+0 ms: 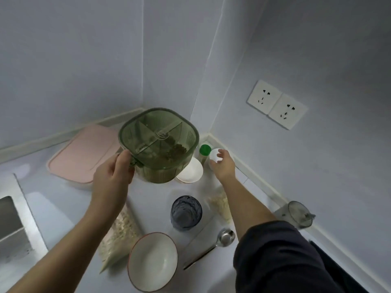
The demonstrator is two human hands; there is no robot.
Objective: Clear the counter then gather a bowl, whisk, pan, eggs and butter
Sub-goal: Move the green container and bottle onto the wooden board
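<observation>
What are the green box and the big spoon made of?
The green box looks like see-through tinted plastic: its dividers and brown contents show through. The big spoon looks like shiny metal, probably steel: its bowl glints silver.

Spoon [213, 247] right of bowl [152, 262]

This is a home kitchen, seen at the corner of a pale counter [148, 199] where two walls meet. A steel sink [12, 218] is set in at the left. A pink cutting board [84, 151] lies by the wall, and a double wall socket [277, 104] sits above the worktop. Kitchenware fills the view: a white bowl [152, 261], a metal ladle [211, 248], a dark glass [186, 212], a green divided storage box [160, 140], a green-capped jar [204, 150], a white-capped jar [215, 155] and bags of food [120, 231].
</observation>
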